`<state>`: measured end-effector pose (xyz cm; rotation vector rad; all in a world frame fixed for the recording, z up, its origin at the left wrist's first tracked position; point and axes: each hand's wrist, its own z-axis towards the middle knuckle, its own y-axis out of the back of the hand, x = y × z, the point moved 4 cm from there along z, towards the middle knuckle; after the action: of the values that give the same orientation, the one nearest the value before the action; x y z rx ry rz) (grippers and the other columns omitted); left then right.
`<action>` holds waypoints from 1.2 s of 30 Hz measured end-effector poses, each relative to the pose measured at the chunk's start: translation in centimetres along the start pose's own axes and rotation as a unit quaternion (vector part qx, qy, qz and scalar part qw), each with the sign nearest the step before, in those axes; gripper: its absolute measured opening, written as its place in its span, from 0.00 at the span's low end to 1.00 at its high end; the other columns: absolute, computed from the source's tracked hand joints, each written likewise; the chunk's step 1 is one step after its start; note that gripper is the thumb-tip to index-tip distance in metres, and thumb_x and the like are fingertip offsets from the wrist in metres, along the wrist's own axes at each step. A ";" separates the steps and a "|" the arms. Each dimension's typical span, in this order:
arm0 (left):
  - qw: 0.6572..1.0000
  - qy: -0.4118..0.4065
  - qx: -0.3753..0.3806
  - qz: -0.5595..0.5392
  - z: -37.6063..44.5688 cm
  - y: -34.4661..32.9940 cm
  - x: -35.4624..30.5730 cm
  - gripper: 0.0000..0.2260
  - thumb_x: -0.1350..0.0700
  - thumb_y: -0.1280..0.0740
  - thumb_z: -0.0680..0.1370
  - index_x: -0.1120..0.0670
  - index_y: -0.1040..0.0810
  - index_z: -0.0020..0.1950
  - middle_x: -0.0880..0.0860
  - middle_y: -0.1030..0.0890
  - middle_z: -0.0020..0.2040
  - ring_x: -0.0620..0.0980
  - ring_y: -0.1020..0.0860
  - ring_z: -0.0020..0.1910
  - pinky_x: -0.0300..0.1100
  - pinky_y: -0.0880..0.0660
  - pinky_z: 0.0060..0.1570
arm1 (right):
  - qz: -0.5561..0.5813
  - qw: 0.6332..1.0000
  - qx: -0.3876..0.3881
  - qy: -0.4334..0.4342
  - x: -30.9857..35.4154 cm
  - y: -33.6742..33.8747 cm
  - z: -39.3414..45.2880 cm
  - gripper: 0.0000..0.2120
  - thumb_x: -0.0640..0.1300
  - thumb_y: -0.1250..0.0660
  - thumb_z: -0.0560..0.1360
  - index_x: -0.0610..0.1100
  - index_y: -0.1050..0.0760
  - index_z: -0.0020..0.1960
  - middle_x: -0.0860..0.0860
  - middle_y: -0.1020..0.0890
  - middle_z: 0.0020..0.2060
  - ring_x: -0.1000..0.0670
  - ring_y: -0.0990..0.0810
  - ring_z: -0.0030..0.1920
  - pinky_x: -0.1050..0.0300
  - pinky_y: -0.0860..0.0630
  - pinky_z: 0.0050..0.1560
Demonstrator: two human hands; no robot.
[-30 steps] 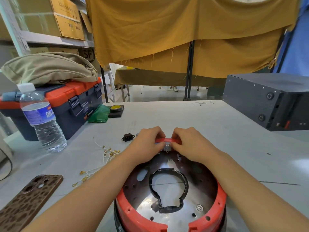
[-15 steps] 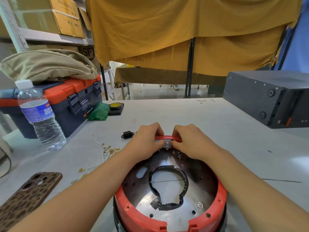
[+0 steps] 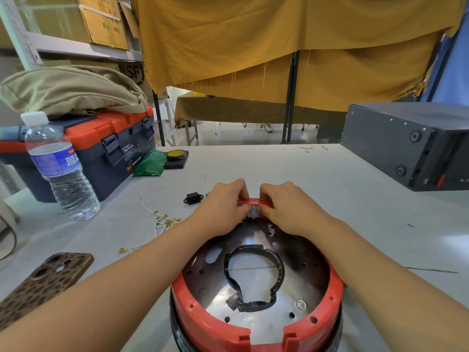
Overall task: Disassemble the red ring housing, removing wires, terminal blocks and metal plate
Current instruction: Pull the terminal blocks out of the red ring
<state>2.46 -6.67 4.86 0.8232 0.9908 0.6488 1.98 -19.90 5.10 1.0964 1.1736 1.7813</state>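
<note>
The red ring housing point(image 3: 210, 323) stands on the grey table in front of me, with a shiny metal plate point(image 3: 256, 283) inside it and a black taped loop point(image 3: 253, 304) around the plate's central hole. At the far rim, my left hand point(image 3: 223, 207) and my right hand point(image 3: 284, 205) both pinch the red edge on either side of a small metal terminal part point(image 3: 253, 212). Loose white wires with brass terminals point(image 3: 162, 221) lie on the table to the left. A black socket part point(image 3: 193, 198) sits beside my left hand.
A water bottle point(image 3: 61, 171) and a navy-and-orange toolbox point(image 3: 106, 146) with a khaki bag on it stand at the left. A leopard-print phone point(image 3: 43, 283) lies near the front left. A dark metal box point(image 3: 411, 143) occupies the right. Green cloth and a tape roll point(image 3: 175, 154) lie behind.
Both hands stay pinched on the far rim around the small terminal part; only my head has shifted slightly.
</note>
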 end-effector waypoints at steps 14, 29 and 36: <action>1.000 -0.011 0.019 -0.012 -0.1 0.0 0.0 0.07 0.57 0.34 0.74 0.55 0.29 0.49 0.51 0.23 0.40 0.49 0.26 0.39 0.43 0.29 0.39 | 0.000 1.000 0.020 -0.012 -0.3 -0.4 0.0 0.06 0.48 0.39 0.78 0.46 0.33 0.48 0.48 0.28 0.40 0.44 0.26 0.41 0.52 0.30 0.38; 0.999 -0.027 0.022 0.037 0.3 -0.8 0.6 0.11 0.54 0.33 0.74 0.53 0.33 0.52 0.45 0.29 0.35 0.48 0.30 0.34 0.44 0.32 0.35 | -0.006 1.000 0.012 -0.022 -0.4 -0.6 0.4 0.07 0.48 0.32 0.75 0.47 0.29 0.47 0.48 0.26 0.41 0.46 0.25 0.40 0.56 0.33 0.33; 0.998 -0.029 0.031 0.048 0.2 -0.9 0.6 0.12 0.54 0.33 0.74 0.54 0.33 0.52 0.48 0.28 0.37 0.51 0.29 0.35 0.45 0.31 0.36 | -0.007 1.000 0.016 -0.026 -0.4 -0.6 0.5 0.09 0.49 0.31 0.74 0.47 0.29 0.47 0.47 0.25 0.42 0.46 0.24 0.41 0.55 0.31 0.35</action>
<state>3.02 -6.78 3.90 0.9437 0.9272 0.6745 2.65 -19.95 4.54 1.1438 1.1796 1.7179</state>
